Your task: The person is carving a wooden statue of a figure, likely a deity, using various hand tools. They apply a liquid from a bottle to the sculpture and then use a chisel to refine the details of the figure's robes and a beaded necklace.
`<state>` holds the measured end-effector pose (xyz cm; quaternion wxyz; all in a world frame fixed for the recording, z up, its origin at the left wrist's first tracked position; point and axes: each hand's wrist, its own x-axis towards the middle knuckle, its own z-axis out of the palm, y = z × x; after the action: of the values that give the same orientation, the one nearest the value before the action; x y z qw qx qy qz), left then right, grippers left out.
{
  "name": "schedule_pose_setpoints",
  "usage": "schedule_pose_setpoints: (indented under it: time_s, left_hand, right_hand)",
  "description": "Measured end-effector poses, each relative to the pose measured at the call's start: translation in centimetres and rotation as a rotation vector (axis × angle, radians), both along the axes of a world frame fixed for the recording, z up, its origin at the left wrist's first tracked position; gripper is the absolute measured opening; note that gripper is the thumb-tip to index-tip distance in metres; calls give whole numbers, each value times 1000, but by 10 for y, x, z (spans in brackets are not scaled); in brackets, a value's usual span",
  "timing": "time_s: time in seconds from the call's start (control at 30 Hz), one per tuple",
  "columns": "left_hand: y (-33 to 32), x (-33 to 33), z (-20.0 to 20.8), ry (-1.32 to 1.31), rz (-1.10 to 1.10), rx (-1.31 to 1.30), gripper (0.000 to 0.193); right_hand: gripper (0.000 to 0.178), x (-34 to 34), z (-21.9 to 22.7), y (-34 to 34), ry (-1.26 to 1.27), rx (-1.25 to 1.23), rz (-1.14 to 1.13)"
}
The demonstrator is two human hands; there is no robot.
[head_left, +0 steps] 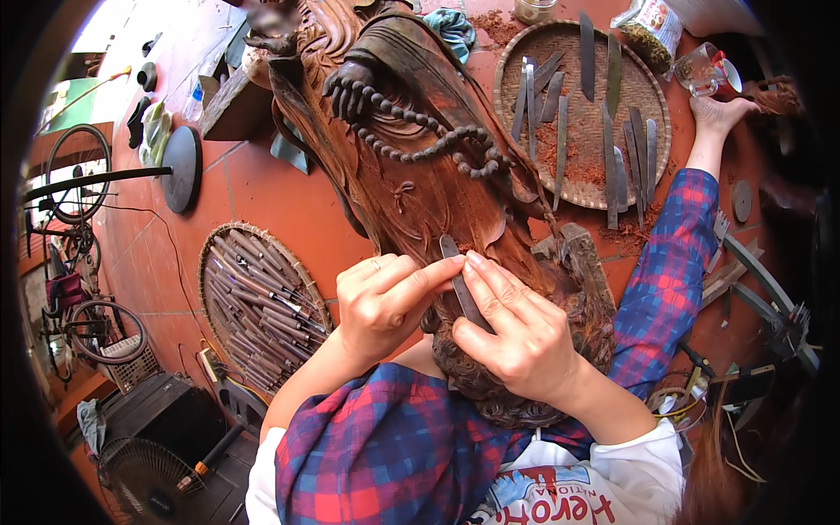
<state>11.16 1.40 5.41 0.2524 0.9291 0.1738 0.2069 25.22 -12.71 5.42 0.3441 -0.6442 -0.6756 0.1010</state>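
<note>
A large brown wooden statue (420,206) lies in front of me, with carved robes, a carved hand and a string of beads (420,140). Over its lower end, my left hand (382,300) and my right hand (522,331) meet. Both pinch a flat, dark, narrow blade (466,300) with a rounded tip. The fingertips of the two hands almost touch near that tip, and the right fingers also lie along the blade's side. The blade's lower end disappears behind my right hand. Whether it touches the wood, I cannot tell.
A round woven tray (503,92) at the far right bears several flat blades and reddish shavings. To the left, a round basket (206,262) is full of wooden-handled tools. A glass jar (697,72), a wooden block (234,107), a fan (149,479) and bicycles (77,254) stand around.
</note>
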Motion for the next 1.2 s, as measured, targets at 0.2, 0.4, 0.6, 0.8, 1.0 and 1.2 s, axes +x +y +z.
schedule_pose_setpoints:
  time_s: [0.2, 0.4, 0.6, 0.8, 1.0, 1.2]
  left_hand:
    - [12, 12, -4, -56, -29, 32, 30]
    - [13, 19, 4, -28, -40, 62, 30]
    - [0, 8, -4, -45, -4, 23, 28]
    - [5, 21, -6, -67, 10, 63, 27]
    - [12, 21, 3, -46, 0, 97, 28]
    - [-3, 8, -7, -68, -1, 33, 29]
  right_hand:
    - [8, 2, 4, 6, -14, 3, -77]
    - [11, 18, 5, 8, 60, -4, -51]
    - [12, 26, 4, 5, 18, -9, 78]
    - [11, 36, 2, 10, -27, 1, 61]
    - [14, 42, 12, 18, -20, 1, 94]
    - [12, 29, 3, 3, 24, -18, 124]
